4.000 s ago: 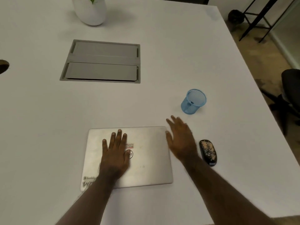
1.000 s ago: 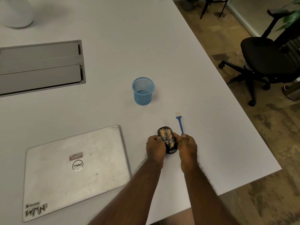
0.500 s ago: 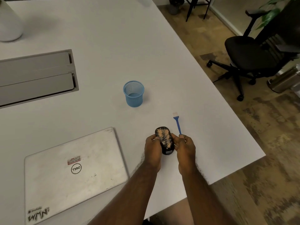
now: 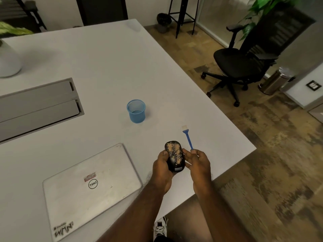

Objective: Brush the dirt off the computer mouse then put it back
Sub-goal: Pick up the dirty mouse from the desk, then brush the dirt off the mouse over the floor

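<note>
A black computer mouse [image 4: 174, 155] speckled with tan dirt rests in my left hand [image 4: 162, 167], which grips it from the left side and below, a little above the white table [image 4: 104, 67]. My right hand [image 4: 198, 162] holds the end of a small blue brush [image 4: 187, 137] between thumb and fingers. The brush points away from me, its pale bristles at the far end, just right of the mouse. My right fingertips also touch the mouse's right edge.
A blue mesh cup [image 4: 136, 111] stands beyond the mouse. A closed silver laptop [image 4: 90, 187] lies to the left. A grey cable hatch [image 4: 38, 105] and a white vase [image 4: 7, 62] sit further left. The table's edge runs close on the right, with a black office chair [image 4: 241, 67] beyond.
The mouse has been lifted slightly and sits more fully in my left hand. My right hand has kept hold of the brush. The camera has tilted up, showing more of the room.
</note>
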{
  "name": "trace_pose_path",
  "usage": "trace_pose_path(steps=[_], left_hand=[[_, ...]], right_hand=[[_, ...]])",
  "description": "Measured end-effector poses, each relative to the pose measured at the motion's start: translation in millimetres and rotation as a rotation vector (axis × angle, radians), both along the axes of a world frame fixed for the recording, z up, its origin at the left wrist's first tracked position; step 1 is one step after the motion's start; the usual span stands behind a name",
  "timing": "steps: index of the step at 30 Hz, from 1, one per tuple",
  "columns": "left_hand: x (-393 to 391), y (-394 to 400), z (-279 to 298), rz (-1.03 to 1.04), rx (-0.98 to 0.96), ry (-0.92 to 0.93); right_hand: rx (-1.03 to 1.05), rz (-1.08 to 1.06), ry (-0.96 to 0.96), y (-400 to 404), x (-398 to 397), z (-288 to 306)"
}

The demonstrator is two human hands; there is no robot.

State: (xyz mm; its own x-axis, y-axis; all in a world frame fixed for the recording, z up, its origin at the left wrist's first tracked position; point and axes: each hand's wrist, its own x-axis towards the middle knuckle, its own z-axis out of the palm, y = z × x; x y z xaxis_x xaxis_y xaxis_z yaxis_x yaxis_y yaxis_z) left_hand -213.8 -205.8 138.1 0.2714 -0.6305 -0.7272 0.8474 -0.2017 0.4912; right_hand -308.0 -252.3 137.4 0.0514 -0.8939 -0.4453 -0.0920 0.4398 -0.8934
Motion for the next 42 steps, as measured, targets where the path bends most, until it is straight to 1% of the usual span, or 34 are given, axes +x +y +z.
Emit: trace_pose_path(steps=[5, 12, 19, 21, 25, 30, 37, 42], left_hand=[[-2.2, 35.6, 29.6, -0.094, -0.038, 0.03], [-6.5, 81.9, 69.4, -0.263, -0.066, 0.087], [-26.4, 117.1, 93.4, -0.374, -0.092, 0.122], [-35.9, 126.5, 98.0, -0.407, -0.088, 0.106], [-57.2, 144.9, 102.6, -0.466, -0.063, 0.076], [-89.7, 158.0, 103.6, -0.494, -0.051, 0.049], [-162.5, 158.4, 109.1, -0.478, -0.034, 0.043], [-211.0, 157.1, 103.9, -0.5, -0.011, 0.018]], right_hand=[[-0.046, -0.016, -0.008, 37.9, -21.9, 37.7], [-0.12, -0.21, -0.075, 108.2, -81.5, 92.1], [-0.136, -0.398, -0.134, 197.6, -137.8, 115.6], [-0.149, -0.421, -0.114, 219.0, -147.1, 119.4], [-0.184, -0.42, -0.085, 249.8, -161.7, 124.3], [-0.227, -0.355, -0.022, 270.3, -183.4, 130.0], [-0.286, -0.281, 0.134, 280.7, -233.7, 133.6], [-0.342, -0.294, 0.178, 277.1, -275.0, 130.7]])
